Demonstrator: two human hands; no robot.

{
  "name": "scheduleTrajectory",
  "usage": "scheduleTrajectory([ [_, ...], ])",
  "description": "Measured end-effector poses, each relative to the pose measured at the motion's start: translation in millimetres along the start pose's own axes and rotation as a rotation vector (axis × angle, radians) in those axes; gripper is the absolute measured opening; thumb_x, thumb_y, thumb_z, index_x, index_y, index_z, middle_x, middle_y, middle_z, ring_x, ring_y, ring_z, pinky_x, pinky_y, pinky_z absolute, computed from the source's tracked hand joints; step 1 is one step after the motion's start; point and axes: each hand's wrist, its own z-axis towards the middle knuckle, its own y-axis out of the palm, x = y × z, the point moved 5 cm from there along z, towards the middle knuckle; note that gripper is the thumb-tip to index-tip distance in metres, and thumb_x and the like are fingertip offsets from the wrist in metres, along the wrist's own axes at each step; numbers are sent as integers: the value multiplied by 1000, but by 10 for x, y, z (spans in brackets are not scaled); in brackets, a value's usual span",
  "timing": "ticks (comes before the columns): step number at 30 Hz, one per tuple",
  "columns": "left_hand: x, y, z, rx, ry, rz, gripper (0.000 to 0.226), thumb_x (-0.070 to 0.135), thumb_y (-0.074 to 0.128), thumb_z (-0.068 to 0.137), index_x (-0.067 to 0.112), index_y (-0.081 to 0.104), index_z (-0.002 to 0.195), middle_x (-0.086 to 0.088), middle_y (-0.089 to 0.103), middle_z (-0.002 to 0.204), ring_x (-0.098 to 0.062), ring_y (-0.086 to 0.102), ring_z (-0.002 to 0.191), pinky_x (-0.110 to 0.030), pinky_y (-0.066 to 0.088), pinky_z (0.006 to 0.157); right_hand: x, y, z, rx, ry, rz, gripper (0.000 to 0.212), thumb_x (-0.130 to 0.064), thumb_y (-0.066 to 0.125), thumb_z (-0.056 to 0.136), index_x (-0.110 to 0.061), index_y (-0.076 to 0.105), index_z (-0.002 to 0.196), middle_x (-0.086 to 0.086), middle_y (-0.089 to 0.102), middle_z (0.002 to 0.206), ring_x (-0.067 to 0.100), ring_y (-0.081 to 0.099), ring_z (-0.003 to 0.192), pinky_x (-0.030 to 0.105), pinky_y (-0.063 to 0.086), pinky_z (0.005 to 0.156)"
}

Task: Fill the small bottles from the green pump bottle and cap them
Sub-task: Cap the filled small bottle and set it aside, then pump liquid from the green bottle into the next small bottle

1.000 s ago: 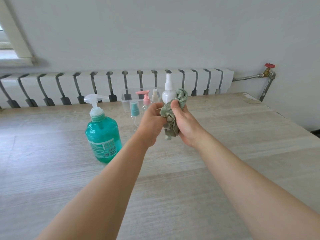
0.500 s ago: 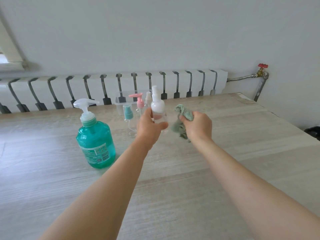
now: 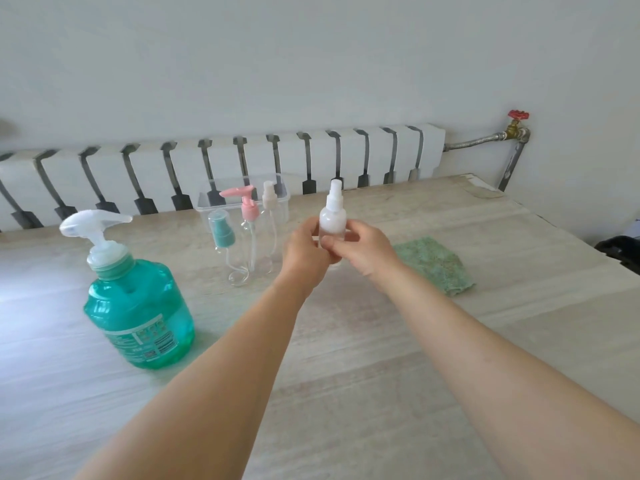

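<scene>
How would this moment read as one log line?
both hands hold white spray bottle | cloth on table | green pump bottle untouched

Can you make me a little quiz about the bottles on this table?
1. True or false: both hands hold the small white spray bottle.
2. Which colour is the pump on the bottle standing nearest the clear box: A pink, B black, C yellow?
3. Fill in: the green cloth lies on the ____.

Key: 1 true. 2 A, the pink pump bottle. 3 table.
</scene>
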Motion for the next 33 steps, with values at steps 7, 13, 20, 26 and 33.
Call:
scheduleTrajectory([
  [7, -70, -41, 276, 14, -41, -21, 47, -6, 55, 81, 22, 54, 119, 7, 64, 110, -8, 62, 94, -16, 48, 70, 102, 73, 323, 96, -38, -85, 40, -29, 67, 85, -19, 55, 121, -3, 61, 104, 17, 58, 96, 27, 44, 75],
  [13, -111, -11, 379, 17, -94, 35, 47, -2, 49, 87, 26, 55, 124, 9, 63, 109, -9, 59, 98, -23, 48, 79, 179, 118, 431, 131, -13, -120, 45, -29, 63, 88, -18, 51, 130, 0, 60, 112, 20, 56, 105, 29, 39, 79],
  [20, -100, -78, 226, 61, -111, 25, 55, -2, 53, 88, 17, 40, 137, 3, 54, 131, -13, 50, 119, -22, 40, 88, 194, 116, 381, 132, 82, -130, 65, -21, 67, 85, -17, 37, 143, 5, 54, 131, 21, 52, 118, 30, 40, 86],
  [26, 55, -388, -103, 263, 35, 69, 26, 4, 56, 84, 19, 59, 105, 12, 60, 83, -4, 57, 76, -14, 41, 60, 140, -11, 91, 464, 150, -106, 50, -11, 58, 86, -10, 42, 134, 7, 51, 123, 19, 53, 98, 31, 42, 79],
  [33, 317, -1033, -412, 798, 142, 258, 28, 23, 66, 82, 21, 48, 103, 9, 42, 98, -8, 49, 89, -18, 37, 74, -69, 260, -159, 462, 67, -33, 30, -10, 52, 87, -14, 54, 116, -5, 57, 95, 15, 54, 86, 29, 40, 73],
])
